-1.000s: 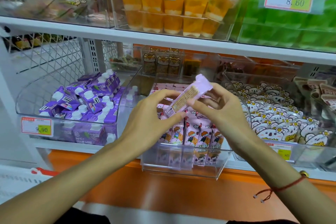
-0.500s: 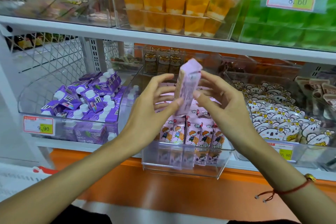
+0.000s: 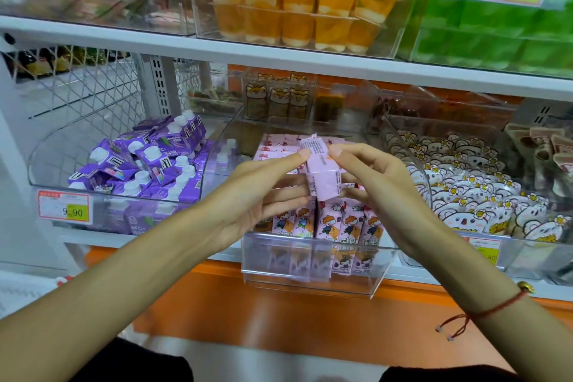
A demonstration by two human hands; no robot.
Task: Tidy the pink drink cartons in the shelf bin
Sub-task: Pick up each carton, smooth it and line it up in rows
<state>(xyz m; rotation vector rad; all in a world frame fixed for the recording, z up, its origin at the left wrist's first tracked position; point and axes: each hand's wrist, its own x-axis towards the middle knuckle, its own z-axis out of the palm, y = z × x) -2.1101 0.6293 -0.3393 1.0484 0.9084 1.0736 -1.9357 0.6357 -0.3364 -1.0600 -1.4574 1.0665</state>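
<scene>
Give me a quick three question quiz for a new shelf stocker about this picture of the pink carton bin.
1. True or false: both hands, left hand and right hand, hold the pink carton.
2. Which products fill the bin left of the clear bin of pink cartons? A) purple cartons B) green packs C) orange cups
3. Fill in: the price tag under the purple cartons reads ____.

Key: 1 true; 2 A; 3 9.90

Carton [image 3: 321, 175] held between both hands at frame centre, above cartons in bin [image 3: 310, 279]; capped-carton bin [image 3: 117, 217] left, animal-packet bin [image 3: 527, 254] right
</scene>
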